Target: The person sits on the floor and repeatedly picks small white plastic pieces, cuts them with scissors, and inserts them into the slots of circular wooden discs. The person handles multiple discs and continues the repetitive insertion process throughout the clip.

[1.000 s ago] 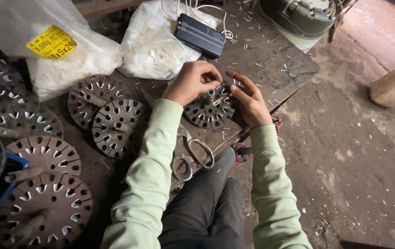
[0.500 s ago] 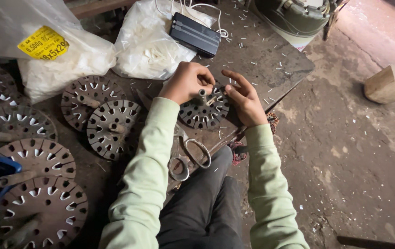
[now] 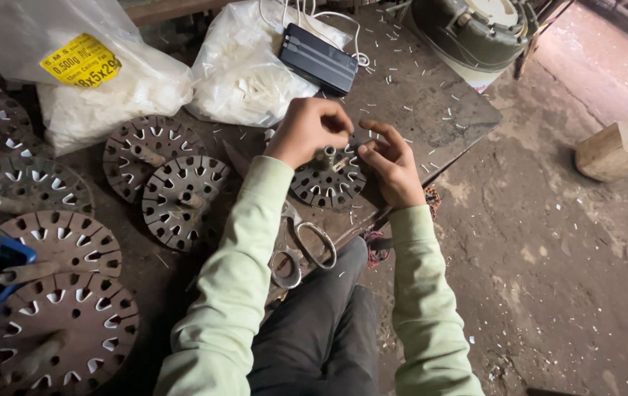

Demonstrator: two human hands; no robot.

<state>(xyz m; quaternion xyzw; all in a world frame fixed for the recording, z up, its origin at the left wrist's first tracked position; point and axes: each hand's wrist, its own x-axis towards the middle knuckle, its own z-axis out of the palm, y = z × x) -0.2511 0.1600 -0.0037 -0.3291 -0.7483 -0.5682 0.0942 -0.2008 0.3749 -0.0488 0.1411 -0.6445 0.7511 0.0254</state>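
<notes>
A round slotted metal disc with a centre shaft (image 3: pixel 326 182) lies on the low dark work board (image 3: pixel 431 103). My left hand (image 3: pixel 308 130) is curled over its upper left edge, fingers pinched near the shaft. My right hand (image 3: pixel 393 163) rests on the disc's right edge, fingers pinching something small that I cannot make out. Both arms wear pale green sleeves.
Several more slotted discs (image 3: pixel 182 202) lie to the left. Scissors (image 3: pixel 306 249) sit by my knee. Two white plastic bags (image 3: pixel 244 70), a black box with a white cable (image 3: pixel 317 59) and a round fan housing (image 3: pixel 475 29) stand behind. A wooden block (image 3: pixel 617 150) lies on the dirt floor.
The view has shifted slightly. Both hands stay on the disc, their fingers working around its shaft and right edge.
</notes>
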